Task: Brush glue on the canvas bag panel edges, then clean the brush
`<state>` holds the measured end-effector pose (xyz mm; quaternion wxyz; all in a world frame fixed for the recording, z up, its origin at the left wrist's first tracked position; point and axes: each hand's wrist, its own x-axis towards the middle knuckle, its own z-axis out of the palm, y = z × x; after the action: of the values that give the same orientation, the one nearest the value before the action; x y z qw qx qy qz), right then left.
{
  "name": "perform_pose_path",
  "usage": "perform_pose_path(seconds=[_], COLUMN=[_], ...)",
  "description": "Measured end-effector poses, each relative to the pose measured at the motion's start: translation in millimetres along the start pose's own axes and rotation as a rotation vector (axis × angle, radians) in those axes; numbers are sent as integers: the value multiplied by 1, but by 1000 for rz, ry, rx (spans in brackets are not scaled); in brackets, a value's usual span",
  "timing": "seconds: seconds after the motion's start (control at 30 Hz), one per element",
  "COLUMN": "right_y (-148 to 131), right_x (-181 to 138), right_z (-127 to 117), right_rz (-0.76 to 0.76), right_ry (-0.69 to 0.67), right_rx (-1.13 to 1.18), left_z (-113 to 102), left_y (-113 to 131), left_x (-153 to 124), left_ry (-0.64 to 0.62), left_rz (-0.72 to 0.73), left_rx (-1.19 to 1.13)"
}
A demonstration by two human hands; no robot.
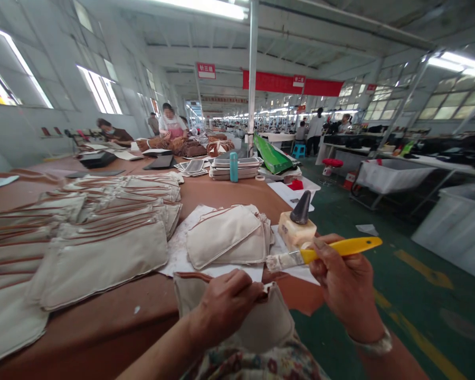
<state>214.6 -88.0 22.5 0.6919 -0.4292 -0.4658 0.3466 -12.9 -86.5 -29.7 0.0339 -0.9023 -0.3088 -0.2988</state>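
Long factory hall, with a brown worktop (103, 324) covered in stacked pouches (103, 264) of cream fabric. At its near edge the left hand (225, 306) pinches the top rim of one pouch (271, 330). The right hand (346, 287) is closed round a yellow-handled brush (324, 254), held level, its bristles pointing left, just above and right of that pinched rim.

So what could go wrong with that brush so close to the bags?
The yellow-handled brush in the right hand has coated bristles right above the cloth pouch that the left hand pinches, so it might smear the wrong spot. Its tip is also near the pile of pouches. The cone-capped bottle stands near the table edge and might get knocked off.
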Motion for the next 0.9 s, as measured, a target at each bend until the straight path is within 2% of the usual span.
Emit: perform_pose_path(seconds=[0.13,0.3,0.33,0.4,0.47,0.5,0.63,0.67,0.77,0.8,0.9], right_y=[-5,-17,-20,-26,-28,-28,-28,-28,-28,-27,-21], right_x=[-9,-15,-16,-17,-20,-22,-28,-29,-32,-34,-40], right_z=[1,-11,-14,-16,-13,-11,-4,-3,3,6,12], right_rz=[36,-10,-36,-99,-157,-174,-176,-177,-164,-155,-119], right_ry=[-117,-403,-409,-337,-242,-237,-453,-454,-249,-220,-358], right_rx=[-18,-323,-385,-448,-440,-428,-504,-526,-504,-476,-445], left_z=[-8,-9,-8,-8,-8,-8,-10,-10,-12,-13,-20], left_y=[1,-3,-3,-2,-1,-2,-5,-6,-6,-5,-3], left_x=[3,-2,-3,-4,-4,-5,-8,-10,-13,-14,-22], left_ry=[-24,-6,-8,-9,0,4,6,7,25,33,66], left_rz=[124,141,151,170,177,175,170,168,136,117,54], left_rx=[174,230,237,249,262,270,280,276,284,296,355])
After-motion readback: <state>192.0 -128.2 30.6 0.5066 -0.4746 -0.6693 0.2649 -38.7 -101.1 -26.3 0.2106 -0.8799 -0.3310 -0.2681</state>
